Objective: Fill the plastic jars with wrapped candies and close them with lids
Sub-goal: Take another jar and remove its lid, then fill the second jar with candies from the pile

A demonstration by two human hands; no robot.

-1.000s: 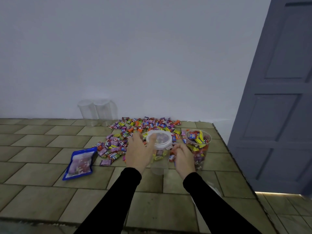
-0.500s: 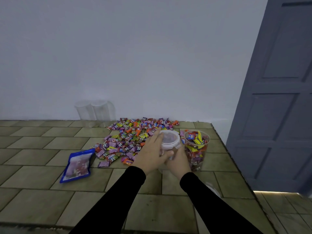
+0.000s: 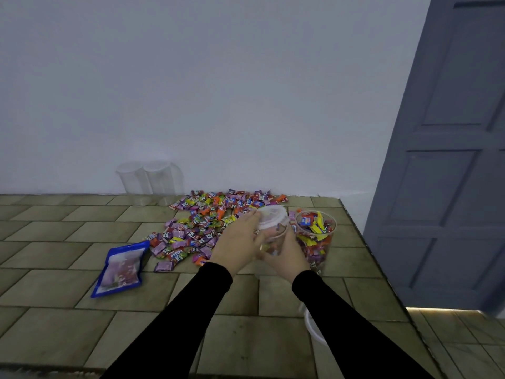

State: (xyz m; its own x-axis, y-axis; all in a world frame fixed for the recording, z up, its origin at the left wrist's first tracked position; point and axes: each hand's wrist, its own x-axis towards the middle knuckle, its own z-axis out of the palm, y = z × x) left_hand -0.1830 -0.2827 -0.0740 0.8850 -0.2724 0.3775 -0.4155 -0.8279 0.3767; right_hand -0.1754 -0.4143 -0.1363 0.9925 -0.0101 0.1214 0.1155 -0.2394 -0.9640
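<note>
Lying at the left on the tiled surface [image 3: 68, 272], a blue bag [image 3: 120, 268] is seen. Two empty clear jars [image 3: 149, 180] are placed far, against the wall. A pile of wrapped candies [image 3: 207, 222] is spread right of them. The lidded jar [image 3: 273, 231] is held near the middle. The left hand [image 3: 237, 243] is laid on its lid [image 3: 272, 217], fingers curled around the rim. The right hand [image 3: 288, 254] is wrapped around the jar body from below. Just beside it, at the right, an open jar full of candies [image 3: 315, 239] is standing. A white lid [image 3: 313, 328] is partly hidden near the right sleeve.
</note>
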